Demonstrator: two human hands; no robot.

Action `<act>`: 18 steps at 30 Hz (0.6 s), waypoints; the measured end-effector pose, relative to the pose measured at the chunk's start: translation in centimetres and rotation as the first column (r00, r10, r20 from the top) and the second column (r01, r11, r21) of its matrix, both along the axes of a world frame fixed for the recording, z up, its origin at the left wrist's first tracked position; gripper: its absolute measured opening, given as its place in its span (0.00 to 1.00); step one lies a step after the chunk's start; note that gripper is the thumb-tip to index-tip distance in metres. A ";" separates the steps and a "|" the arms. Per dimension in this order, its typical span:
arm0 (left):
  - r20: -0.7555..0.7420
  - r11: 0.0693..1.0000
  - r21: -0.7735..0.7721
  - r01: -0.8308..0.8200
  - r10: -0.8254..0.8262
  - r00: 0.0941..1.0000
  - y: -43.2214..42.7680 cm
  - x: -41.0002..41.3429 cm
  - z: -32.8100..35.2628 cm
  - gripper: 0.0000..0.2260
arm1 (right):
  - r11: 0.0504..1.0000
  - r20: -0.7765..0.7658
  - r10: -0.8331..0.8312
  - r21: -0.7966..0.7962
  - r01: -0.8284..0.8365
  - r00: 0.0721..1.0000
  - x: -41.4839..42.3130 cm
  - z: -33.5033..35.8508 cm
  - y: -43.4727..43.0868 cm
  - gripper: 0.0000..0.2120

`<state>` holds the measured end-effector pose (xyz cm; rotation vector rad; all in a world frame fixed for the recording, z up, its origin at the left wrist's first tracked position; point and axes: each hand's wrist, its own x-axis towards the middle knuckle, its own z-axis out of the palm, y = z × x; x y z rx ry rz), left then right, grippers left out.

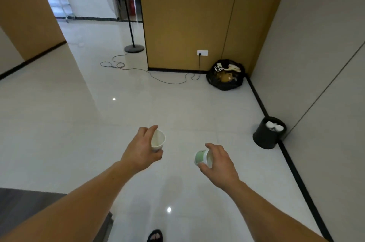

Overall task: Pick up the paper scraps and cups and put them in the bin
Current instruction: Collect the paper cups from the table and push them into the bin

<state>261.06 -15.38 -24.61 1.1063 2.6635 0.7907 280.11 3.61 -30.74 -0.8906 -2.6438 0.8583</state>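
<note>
The left grip point(142, 151) held a white cup point(158, 140), mouth tilted up. The right grip point(220, 160) held a green cup point(199, 158) turned sideways. The black bin point(263, 138) stood well beyond the right grip, to its right, with white scraps point(274, 126) inside.

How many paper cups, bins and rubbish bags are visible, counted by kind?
Paper cups: 2 (white paper cup in left hand, green-banded paper cup in right hand)
Black round bin: 1
Black plastic rubbish bag: 1
Total: 4
</note>
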 end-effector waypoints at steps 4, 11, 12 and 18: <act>0.010 0.987 0.038 0.154 -0.155 0.988 7.4 -3.4 0.0 0.37 | 0.984 0.006 -0.165 0.077 0.164 0.986 -0.9 2.3 6.1 0.31; -0.032 0.917 0.018 0.398 -0.398 0.917 19.4 -6.4 0.5 0.37 | 0.920 -0.004 -0.386 0.073 0.385 0.923 -2.2 3.4 11.9 0.30; -0.030 0.906 0.012 0.423 -0.423 0.906 21.0 -6.2 0.5 0.37 | 0.910 0.008 -0.411 0.071 0.409 0.912 -1.9 3.2 12.7 0.31; -0.044 0.816 -0.052 0.576 -0.578 0.815 33.2 -2.9 -0.3 0.36 | 0.820 0.008 -0.571 0.055 0.569 0.821 2.5 1.6 20.7 0.31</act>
